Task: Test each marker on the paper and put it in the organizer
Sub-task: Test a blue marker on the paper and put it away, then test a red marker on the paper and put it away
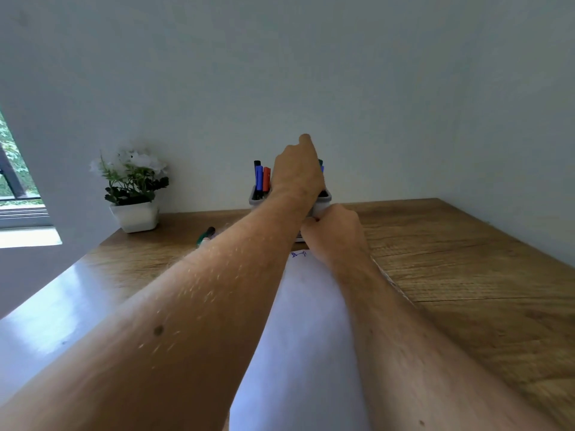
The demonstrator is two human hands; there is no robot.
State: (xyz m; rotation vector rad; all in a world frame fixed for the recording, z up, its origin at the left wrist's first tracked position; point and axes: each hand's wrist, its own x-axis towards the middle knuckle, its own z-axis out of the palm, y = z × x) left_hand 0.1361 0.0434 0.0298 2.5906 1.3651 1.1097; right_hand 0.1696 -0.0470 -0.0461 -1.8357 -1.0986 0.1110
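Observation:
A grey organizer stands at the table's far edge against the wall. Black, blue and red markers stand upright in its left part, and dark marker tips show at its right. My left hand reaches over the organizer's middle, back of the hand towards me, one finger raised and the others hidden. My right hand is curled at the organizer's front base, with a small red bit at its fingertips. White paper with a blue scribble lies between my forearms. A green marker lies on the table to the left.
A white pot of artificial white flowers stands at the back left of the wooden table. The wall runs right behind the organizer. A window is at the far left.

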